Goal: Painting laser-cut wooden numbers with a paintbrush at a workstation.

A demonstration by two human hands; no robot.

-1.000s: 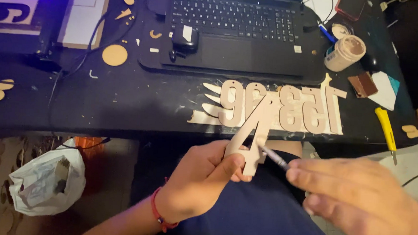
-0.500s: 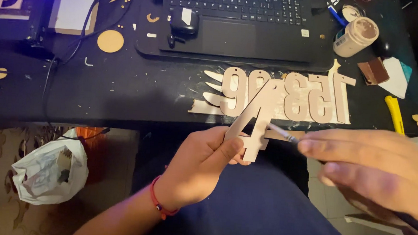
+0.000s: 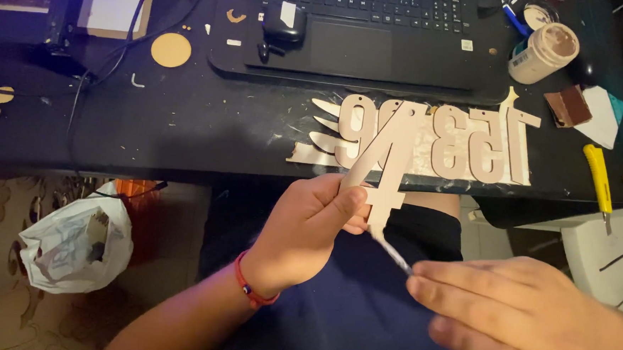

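- Pinching a flat, pale wooden cutout [image 3: 386, 165] shaped like a digit, the left hand [image 3: 309, 228] closes thumb and fingers on its lower edge and holds it upright above the lap, just in front of the table's near edge.
- The right hand [image 3: 524, 317] is curled shut around a thin metallic tool [image 3: 393, 252], whose slim tip touches the cutout's bottom stem.
- A red cord bracelet [image 3: 249, 289] circles the left wrist.
- On the black table [image 3: 186, 129], a row of matching thin wood numerals [image 3: 462, 140] lies flat, with feather-like slats at its left end and pale dust around it.
- Farther away sits a matte black laptop [image 3: 375, 36]; to its right stands a cylindrical jar [image 3: 545, 52] with a smeared lid.
- A yellow-handled utility knife [image 3: 599, 179] lies at the right.
- A round wooden disc [image 3: 171, 49] rests far left.
- A crumpled white plastic bag [image 3: 73, 244] sits on the floor, near left.
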